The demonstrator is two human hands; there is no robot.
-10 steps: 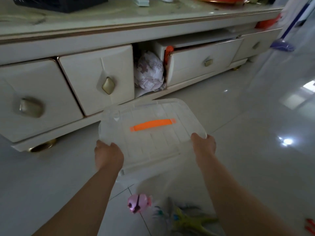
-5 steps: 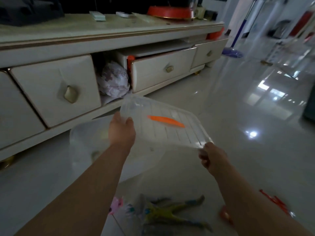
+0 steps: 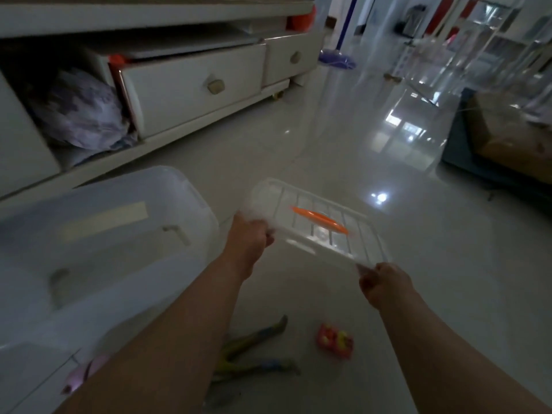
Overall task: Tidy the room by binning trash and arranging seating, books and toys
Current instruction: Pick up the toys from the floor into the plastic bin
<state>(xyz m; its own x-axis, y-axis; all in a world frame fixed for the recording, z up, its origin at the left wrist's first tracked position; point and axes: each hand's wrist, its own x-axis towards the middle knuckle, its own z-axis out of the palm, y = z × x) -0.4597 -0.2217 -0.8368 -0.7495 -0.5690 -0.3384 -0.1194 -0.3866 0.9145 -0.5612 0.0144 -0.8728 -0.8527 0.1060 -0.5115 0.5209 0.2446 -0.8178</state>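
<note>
Lid just came off the box, held out right, left hand and right hand clamped on its near edge. Box sits open on the floor, so toys can go in.

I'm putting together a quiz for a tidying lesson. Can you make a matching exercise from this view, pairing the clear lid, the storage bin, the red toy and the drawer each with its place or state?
Things
1. clear lid
2. storage bin
3. red toy
4. drawer

Places or states
a. pulled partly open
b. gripped at its edges by the left hand and the right hand
c. lying on the floor near the bottom of the view
d. standing at the left, uncovered

Pairs: 1-b, 2-d, 3-c, 4-a
</note>
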